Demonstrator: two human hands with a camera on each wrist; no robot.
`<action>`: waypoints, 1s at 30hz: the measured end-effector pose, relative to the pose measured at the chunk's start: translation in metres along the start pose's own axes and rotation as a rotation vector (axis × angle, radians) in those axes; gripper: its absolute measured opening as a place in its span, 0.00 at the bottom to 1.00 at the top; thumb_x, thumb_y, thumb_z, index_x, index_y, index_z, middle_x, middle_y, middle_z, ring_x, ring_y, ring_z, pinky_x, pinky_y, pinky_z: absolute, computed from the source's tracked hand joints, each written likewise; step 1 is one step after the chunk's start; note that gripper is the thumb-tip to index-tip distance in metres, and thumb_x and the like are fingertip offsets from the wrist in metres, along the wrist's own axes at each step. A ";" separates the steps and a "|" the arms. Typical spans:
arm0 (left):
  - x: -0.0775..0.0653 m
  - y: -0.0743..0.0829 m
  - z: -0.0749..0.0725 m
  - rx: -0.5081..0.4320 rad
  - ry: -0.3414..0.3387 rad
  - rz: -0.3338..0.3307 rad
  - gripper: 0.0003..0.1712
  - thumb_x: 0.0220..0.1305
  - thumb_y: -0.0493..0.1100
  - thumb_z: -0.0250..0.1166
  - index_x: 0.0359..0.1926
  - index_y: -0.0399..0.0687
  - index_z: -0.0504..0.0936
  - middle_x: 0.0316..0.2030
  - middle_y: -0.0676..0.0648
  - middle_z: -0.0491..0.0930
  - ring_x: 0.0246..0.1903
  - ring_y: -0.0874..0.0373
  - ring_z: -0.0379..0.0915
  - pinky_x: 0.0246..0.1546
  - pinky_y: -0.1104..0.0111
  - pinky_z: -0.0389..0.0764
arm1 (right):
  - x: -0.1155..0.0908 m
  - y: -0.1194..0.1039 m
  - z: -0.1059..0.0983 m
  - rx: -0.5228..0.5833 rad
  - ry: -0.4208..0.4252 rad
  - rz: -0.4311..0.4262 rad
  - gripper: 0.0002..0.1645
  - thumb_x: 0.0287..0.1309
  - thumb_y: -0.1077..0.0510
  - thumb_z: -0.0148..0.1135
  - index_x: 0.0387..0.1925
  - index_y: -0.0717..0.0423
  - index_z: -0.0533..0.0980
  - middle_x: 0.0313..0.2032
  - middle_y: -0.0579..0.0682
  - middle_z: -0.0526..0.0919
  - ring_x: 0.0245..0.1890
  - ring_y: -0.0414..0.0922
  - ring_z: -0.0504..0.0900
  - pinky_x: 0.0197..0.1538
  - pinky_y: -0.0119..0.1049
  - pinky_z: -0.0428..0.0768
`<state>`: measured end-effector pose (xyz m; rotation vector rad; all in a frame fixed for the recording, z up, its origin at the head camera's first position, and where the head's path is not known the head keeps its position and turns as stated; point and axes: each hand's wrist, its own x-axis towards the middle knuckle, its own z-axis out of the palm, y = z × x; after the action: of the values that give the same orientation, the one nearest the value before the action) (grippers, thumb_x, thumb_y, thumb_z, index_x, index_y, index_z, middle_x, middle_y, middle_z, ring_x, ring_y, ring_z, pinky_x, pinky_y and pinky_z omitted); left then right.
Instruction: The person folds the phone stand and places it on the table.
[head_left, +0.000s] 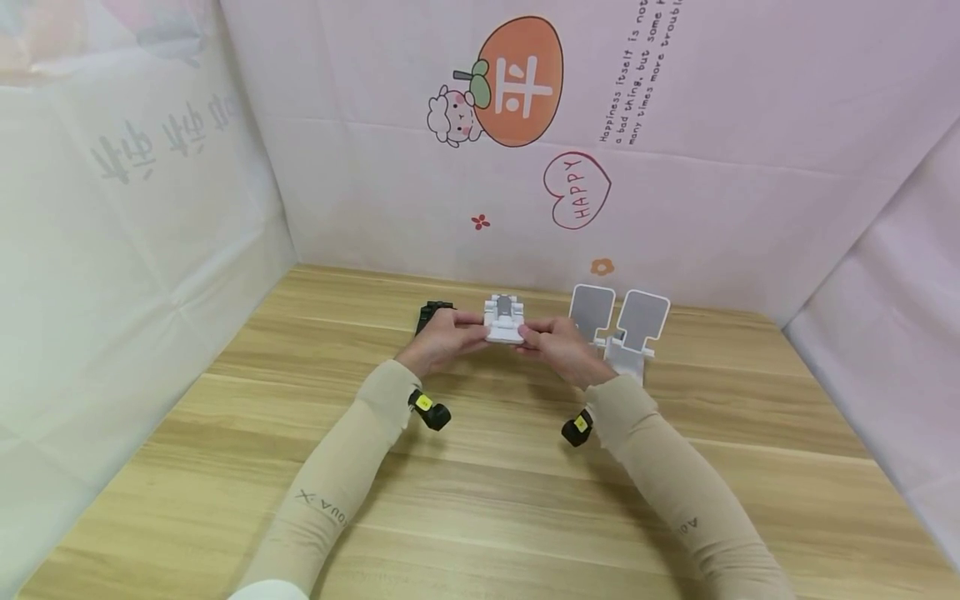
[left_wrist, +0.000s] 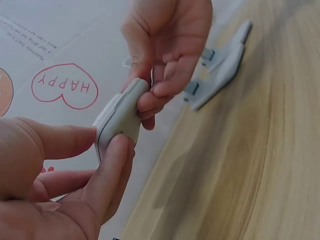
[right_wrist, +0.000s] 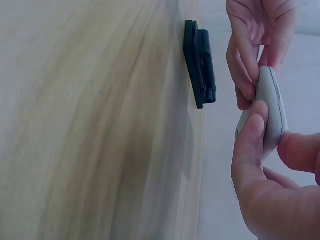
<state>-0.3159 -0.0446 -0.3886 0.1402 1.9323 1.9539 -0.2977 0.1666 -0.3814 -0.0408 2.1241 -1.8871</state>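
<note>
Both hands hold a folded white phone stand (head_left: 504, 332) with a grey pad, raised above the table. My left hand (head_left: 442, 340) pinches one side between thumb and fingers. On the opposite side, my right hand (head_left: 564, 348) grips it the same way. The left wrist view shows the edge of the folded phone stand (left_wrist: 121, 116) between the two hands. Just beyond the left hand lies a folded black phone stand (right_wrist: 199, 65), partly hidden by that hand in the head view. White unfolded phone stands (head_left: 643, 321) with grey pads stand behind the right hand, which covers part of them.
Everything is on a wood-grain table (head_left: 480, 500). A printed white cloth (head_left: 390, 192) rises along its back edge, and more cloth hangs at the left and right sides.
</note>
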 end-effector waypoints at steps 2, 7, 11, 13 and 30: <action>-0.001 -0.002 -0.002 0.087 0.005 0.028 0.23 0.66 0.36 0.62 0.60 0.34 0.74 0.54 0.37 0.77 0.50 0.53 0.81 0.51 0.69 0.82 | 0.002 0.002 0.002 -0.012 0.010 0.005 0.24 0.70 0.63 0.50 0.62 0.72 0.67 0.54 0.65 0.76 0.44 0.45 0.83 0.64 0.44 0.76; -0.001 -0.005 -0.005 0.293 0.023 0.110 0.20 0.66 0.39 0.62 0.56 0.36 0.78 0.49 0.39 0.82 0.43 0.58 0.81 0.49 0.67 0.83 | 0.007 0.006 0.007 0.010 0.037 0.018 0.23 0.69 0.64 0.51 0.61 0.71 0.68 0.54 0.66 0.76 0.38 0.39 0.84 0.54 0.33 0.82; -0.001 -0.003 -0.005 0.419 0.061 0.147 0.18 0.66 0.40 0.62 0.54 0.35 0.79 0.44 0.41 0.85 0.39 0.59 0.81 0.43 0.69 0.84 | 0.012 0.008 0.010 0.014 0.062 0.029 0.23 0.69 0.64 0.52 0.61 0.71 0.69 0.54 0.68 0.77 0.38 0.40 0.85 0.54 0.32 0.82; 0.000 -0.002 -0.004 0.466 0.079 0.144 0.17 0.66 0.40 0.62 0.52 0.35 0.80 0.42 0.41 0.85 0.38 0.59 0.80 0.39 0.71 0.82 | 0.015 0.008 0.011 -0.009 0.072 0.035 0.22 0.68 0.63 0.53 0.60 0.71 0.70 0.53 0.68 0.78 0.39 0.41 0.85 0.55 0.34 0.82; 0.010 0.000 -0.001 0.702 0.124 0.073 0.12 0.68 0.39 0.59 0.47 0.35 0.80 0.40 0.42 0.83 0.34 0.59 0.75 0.30 0.76 0.73 | 0.029 0.013 0.019 -0.135 0.133 0.024 0.18 0.66 0.63 0.55 0.53 0.71 0.75 0.41 0.61 0.84 0.37 0.44 0.85 0.49 0.35 0.84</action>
<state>-0.3252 -0.0417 -0.3910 0.2827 2.6474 1.2604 -0.3183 0.1433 -0.4015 0.0840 2.3265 -1.7758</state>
